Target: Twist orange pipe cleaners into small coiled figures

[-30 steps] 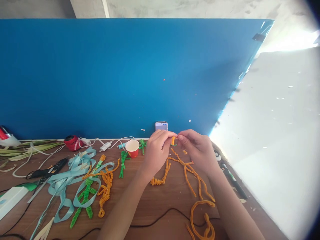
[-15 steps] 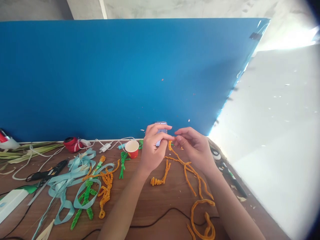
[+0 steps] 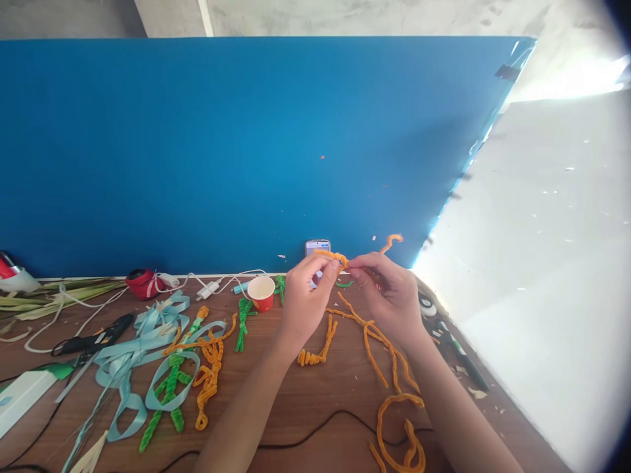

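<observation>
Between my two hands runs an orange pipe cleaner (image 3: 338, 256), bent where the fingertips meet. My left hand (image 3: 308, 292) pinches it between thumb and forefinger. From the other side my right hand (image 3: 389, 289) pinches it close to the bend, and a curled orange end sticks up behind these fingers. A phone (image 3: 317, 246) leans upright behind my left hand, partly covered by it. Below the hands lie a coiled orange pipe cleaner piece (image 3: 315, 357) and a branching orange pipe cleaner bundle (image 3: 377, 332). Nearer me is a looped orange length (image 3: 401, 397).
A paper cup (image 3: 261, 293) stands left of my hands, beside a green twisted figure (image 3: 242, 323). Further left are light-blue ribbon (image 3: 123, 358), an orange twisted figure (image 3: 210, 378) and a glue gun (image 3: 96, 338). A black cable (image 3: 296, 441) crosses the table. A blue panel (image 3: 246, 151) rises behind.
The orange pipe cleaner has come up between my fingertips, its ends now showing above both hands. My left fingers, stretched out before, have closed in a pinch.
</observation>
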### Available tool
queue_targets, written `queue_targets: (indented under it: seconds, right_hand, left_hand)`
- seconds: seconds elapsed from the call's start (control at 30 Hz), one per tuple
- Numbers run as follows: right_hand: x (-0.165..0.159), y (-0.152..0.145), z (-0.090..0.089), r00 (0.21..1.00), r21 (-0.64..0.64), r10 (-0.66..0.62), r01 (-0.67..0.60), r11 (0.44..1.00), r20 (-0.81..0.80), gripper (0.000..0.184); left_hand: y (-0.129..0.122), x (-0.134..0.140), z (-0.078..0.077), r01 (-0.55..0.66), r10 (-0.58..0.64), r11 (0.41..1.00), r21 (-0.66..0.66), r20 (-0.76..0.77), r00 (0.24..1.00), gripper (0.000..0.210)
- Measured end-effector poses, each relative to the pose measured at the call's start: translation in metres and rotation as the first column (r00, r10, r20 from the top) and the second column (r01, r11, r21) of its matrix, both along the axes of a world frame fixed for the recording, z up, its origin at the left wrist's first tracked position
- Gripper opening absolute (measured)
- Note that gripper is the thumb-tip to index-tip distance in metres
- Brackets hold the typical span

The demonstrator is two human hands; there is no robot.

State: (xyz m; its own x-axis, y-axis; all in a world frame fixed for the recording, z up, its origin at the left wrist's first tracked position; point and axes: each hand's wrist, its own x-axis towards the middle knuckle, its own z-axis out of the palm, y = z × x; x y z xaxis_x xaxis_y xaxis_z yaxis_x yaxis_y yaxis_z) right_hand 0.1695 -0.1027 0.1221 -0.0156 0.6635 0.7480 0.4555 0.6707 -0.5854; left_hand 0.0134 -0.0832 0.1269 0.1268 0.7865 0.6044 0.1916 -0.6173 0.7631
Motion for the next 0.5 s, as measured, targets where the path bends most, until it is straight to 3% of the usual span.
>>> queue_targets:
  seconds: [0.17, 0.37, 0.5]
  right_hand:
    - [0.0033, -0.0004, -0.0001, 0.998, -0.059, 0.07, -0.069, 0.996, 0.01, 0.009]
    - [0.0028, -0.0002, 0.0005, 0.996, -0.097, 0.092, -0.092, 0.991, -0.002, 0.01]
    - [0.0004, 0.0008, -0.0008, 0.987, -0.148, 0.159, -0.162, 0.976, -0.03, 0.01]
  left_hand:
    - [0.0035, -0.0008, -0.0023, 0.061, -0.061, 0.997, -0.055, 0.0, 0.998, 0.024]
    - [0.0091, -0.0014, -0.0062, 0.186, -0.16, 0.967, -0.172, 0.157, 0.975, 0.022]
    - [0.0105, -0.0037, -0.0045, 0.263, -0.241, 0.957, -0.122, 0.169, 0.956, 0.017]
